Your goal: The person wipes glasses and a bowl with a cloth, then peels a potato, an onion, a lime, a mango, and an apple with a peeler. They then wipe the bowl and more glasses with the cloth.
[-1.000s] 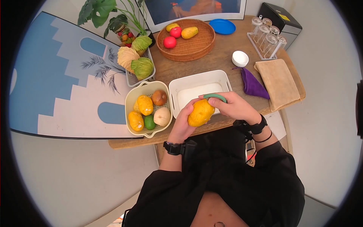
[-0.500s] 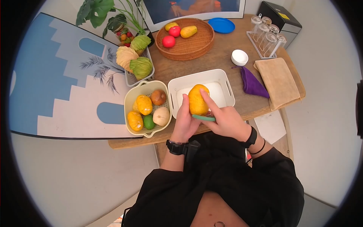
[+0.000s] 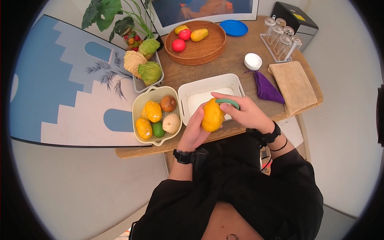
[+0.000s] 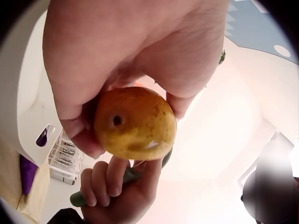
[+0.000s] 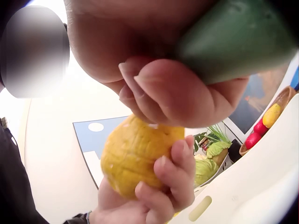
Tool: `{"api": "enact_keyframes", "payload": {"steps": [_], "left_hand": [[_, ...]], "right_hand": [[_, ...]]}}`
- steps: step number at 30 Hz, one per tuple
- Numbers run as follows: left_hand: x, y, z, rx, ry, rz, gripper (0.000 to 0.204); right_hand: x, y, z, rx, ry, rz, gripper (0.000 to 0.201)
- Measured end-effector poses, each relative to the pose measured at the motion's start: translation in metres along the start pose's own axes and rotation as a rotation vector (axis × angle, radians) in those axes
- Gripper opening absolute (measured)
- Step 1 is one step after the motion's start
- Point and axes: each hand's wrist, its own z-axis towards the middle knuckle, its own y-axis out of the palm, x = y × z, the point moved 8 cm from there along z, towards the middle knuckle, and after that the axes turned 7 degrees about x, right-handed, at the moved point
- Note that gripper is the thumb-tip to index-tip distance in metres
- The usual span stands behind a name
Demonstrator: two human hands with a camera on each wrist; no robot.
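My left hand point(image 3: 194, 130) grips a yellow fruit point(image 3: 213, 118) over the near side of a white tub point(image 3: 196, 100), while my right hand point(image 3: 252, 114) grasps a green-handled tool point(image 3: 228, 103) against its top. The wooden worktop point(image 3: 234, 50) curves at its right end. Just left of the tub stands a cream basket point(image 3: 139, 106) of produce; behind that, cabbages point(image 3: 150, 73) fill a grey basket point(image 3: 146, 85) near a leafy plant point(image 3: 96, 14). A wicker tray point(image 3: 212, 50) and blue plate point(image 3: 234, 28) sit towards the back, below a framed picture point(image 3: 208, 11). Rightward I have white bowls point(image 3: 253, 61), a purple cloth point(image 3: 267, 88), a folded tan cloth point(image 3: 294, 90) and racked glasses point(image 3: 285, 43). A large stepped-building print point(image 3: 68, 80) leans at left; pale walls point(image 3: 344, 100) surround me.
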Motion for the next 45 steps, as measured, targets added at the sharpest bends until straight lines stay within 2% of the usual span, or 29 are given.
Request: {"api": "enact_keyframes", "payload": {"steps": [1,3,4,5,7,9,10,12,14,15,16,17,18,19,21,22,23,25,26,28,30,32,33,35,39,41,42,44,45], "left_hand": [[0.001,0.003,0.001,0.000,0.000,0.001,0.061],[-0.002,0.001,0.004,0.153,-0.066,-0.177,0.065],[-0.001,0.003,0.006,0.154,-0.066,-0.177,0.065],[-0.001,0.003,0.007,0.176,-0.088,-0.201,0.065],[-0.004,0.002,0.008,0.198,-0.113,-0.225,0.065],[-0.002,0.004,0.009,0.162,-0.076,-0.220,0.062],[-0.002,0.007,0.009,0.162,-0.077,-0.221,0.062],[0.001,0.009,0.009,0.243,-0.060,-0.195,0.061],[-0.002,0.001,0.009,0.211,-0.043,-0.162,0.060],[-0.003,-0.001,0.008,0.177,-0.028,-0.128,0.060],[-0.006,-0.003,0.007,0.176,-0.029,-0.128,0.060],[-0.001,-0.001,0.006,0.157,0.041,-0.047,0.062],[0.003,0.002,0.004,0.138,0.111,0.033,0.065],[0.000,0.001,0.003,0.138,0.111,0.033,0.065],[0.001,0.003,0.000,0.076,0.223,0.145,0.073],[0.002,0.002,0.000,0.076,0.224,0.146,0.073],[0.004,0.004,0.000,0.035,0.236,0.170,0.076],[0.007,0.004,-0.001,-0.005,0.247,0.194,0.079],[0.005,0.001,0.001,-0.020,0.191,0.146,0.076],[0.002,0.001,0.002,-0.033,0.135,0.098,0.073],[-0.005,-0.002,0.004,0.082,-0.034,-0.037,0.069],[-0.001,0.009,0.006,0.139,-0.049,-0.083,0.067],[-0.001,0.009,0.007,0.196,-0.065,-0.130,0.067],[-0.001,0.011,0.007,0.197,-0.060,-0.129,0.066],[-0.004,0.011,0.011,0.138,-0.011,-0.134,0.060],[-0.002,0.010,0.008,0.114,0.019,-0.080,0.059],[0.000,0.010,0.006,0.090,0.047,-0.026,0.059],[0.001,0.010,0.002,0.036,0.062,0.011,0.061],[0.001,0.013,0.000,-0.016,0.076,0.047,0.064]], "right_hand": [[0.000,0.004,-0.005,0.000,0.000,0.001,0.046],[-0.017,0.010,-0.016,0.017,-0.163,-0.220,0.062],[-0.014,0.019,-0.019,-0.095,-0.127,-0.395,0.075],[-0.011,0.024,-0.023,-0.094,-0.125,-0.395,0.075],[-0.013,0.036,-0.030,-0.045,-0.276,-0.525,0.082],[-0.011,0.037,-0.030,-0.050,-0.282,-0.627,0.084],[-0.009,0.034,-0.028,-0.057,-0.217,-0.621,0.084],[-0.010,0.028,-0.025,-0.064,-0.154,-0.614,0.084],[-0.013,0.014,-0.017,-0.012,-0.096,-0.450,0.070],[-0.012,0.011,-0.013,-0.012,-0.096,-0.450,0.070],[-0.010,0.006,-0.008,0.015,-0.084,-0.284,0.061],[-0.006,0.001,-0.003,0.043,-0.072,-0.118,0.054],[-0.004,-0.001,0.003,0.095,-0.179,-0.137,0.041],[-0.001,-0.009,0.006,0.095,-0.178,-0.137,0.041],[0.017,-0.006,0.005,-0.164,0.322,0.087,0.038],[0.011,-0.006,0.002,-0.193,0.395,0.152,0.037],[0.012,-0.007,0.003,-0.193,0.394,0.153,0.037],[0.017,-0.007,0.004,-0.194,0.386,0.148,0.038],[0.026,-0.001,0.003,-0.194,0.386,0.148,0.038],[0.006,-0.003,0.003,0.032,-0.213,-0.026,0.049],[-0.007,0.004,-0.011,-0.032,-0.163,-0.105,0.057],[-0.014,0.016,-0.023,-0.133,-0.095,-0.262,0.077],[-0.012,0.022,-0.027,-0.136,-0.092,-0.262,0.077],[-0.011,0.026,-0.033,-0.077,-0.163,-0.369,0.078],[-0.010,0.017,-0.027,-0.030,-0.153,-0.539,0.076],[-0.017,0.002,-0.017,0.083,-0.145,-0.297,0.059],[-0.012,-0.001,-0.012,0.083,-0.146,-0.298,0.059],[-0.001,-0.008,0.001,0.089,-0.107,-0.027,0.040],[-0.003,-0.014,0.004,0.089,-0.108,-0.027,0.040]]}}
